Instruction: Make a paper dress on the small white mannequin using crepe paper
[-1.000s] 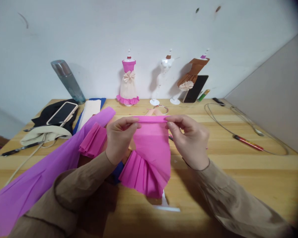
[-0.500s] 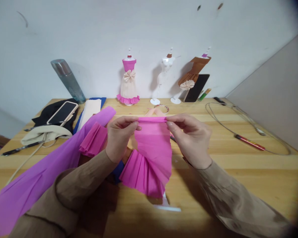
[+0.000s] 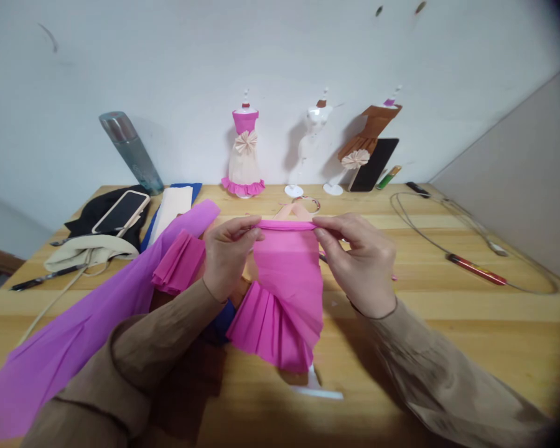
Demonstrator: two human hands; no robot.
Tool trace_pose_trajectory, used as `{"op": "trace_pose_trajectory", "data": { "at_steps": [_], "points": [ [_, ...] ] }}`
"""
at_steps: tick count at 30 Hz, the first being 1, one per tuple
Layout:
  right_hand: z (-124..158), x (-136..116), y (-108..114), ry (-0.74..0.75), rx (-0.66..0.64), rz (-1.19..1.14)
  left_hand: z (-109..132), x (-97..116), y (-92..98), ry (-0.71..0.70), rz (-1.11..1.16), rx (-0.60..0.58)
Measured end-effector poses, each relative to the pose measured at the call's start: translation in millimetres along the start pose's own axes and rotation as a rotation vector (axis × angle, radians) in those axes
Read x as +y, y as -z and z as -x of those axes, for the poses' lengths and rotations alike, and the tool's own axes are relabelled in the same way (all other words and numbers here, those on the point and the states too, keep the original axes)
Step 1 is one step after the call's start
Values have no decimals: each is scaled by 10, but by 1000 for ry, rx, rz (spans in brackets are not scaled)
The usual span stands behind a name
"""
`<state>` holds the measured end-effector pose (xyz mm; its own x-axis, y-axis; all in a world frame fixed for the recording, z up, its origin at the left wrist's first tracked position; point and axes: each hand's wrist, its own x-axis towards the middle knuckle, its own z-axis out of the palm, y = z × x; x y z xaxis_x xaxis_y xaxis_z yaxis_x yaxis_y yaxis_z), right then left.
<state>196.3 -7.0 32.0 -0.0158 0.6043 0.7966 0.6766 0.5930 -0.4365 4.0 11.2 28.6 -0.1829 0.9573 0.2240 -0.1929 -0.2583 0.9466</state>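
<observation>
Pink crepe paper (image 3: 288, 267) stretches between my hands, its upper edge folded into a narrow band. My left hand (image 3: 228, 252) pinches the band's left end between thumb and fingers. At the right end, my right hand (image 3: 361, 261) pinches it the same way. Below, a fanned, pleated pink part (image 3: 270, 326) spreads out; whether it joins the held paper I cannot tell. A white stand base (image 3: 317, 392) shows under it. Beside my left hand lie a folded bundle of pink paper (image 3: 180, 261) and a long purple crepe sheet (image 3: 98, 311).
Along the wall stand a mannequin in a pink and cream dress (image 3: 246, 149), a bare white mannequin (image 3: 312, 143) and one in brown (image 3: 376, 130). A bottle (image 3: 133, 152) leans at back left near a phone (image 3: 121, 211). A red tool with a cable (image 3: 476, 269) lies right.
The pinched grip on both ends stays the same. The folded band looks slightly wider and flatter now. The whole view has shifted a little.
</observation>
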Motion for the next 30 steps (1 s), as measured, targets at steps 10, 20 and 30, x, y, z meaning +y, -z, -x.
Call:
{"op": "trace_pose_trajectory", "data": {
  "at_steps": [10, 20, 30],
  "points": [
    [54, 25, -27, -196, -47, -86, 18, 26, -23, 45, 10, 1],
    [28, 50, -36, -380, 67, -333, 54, 68, -45, 109, 85, -31],
    [50, 24, -13, -284, 73, -254, 57, 69, -33, 76, 104, -44]
  ]
}}
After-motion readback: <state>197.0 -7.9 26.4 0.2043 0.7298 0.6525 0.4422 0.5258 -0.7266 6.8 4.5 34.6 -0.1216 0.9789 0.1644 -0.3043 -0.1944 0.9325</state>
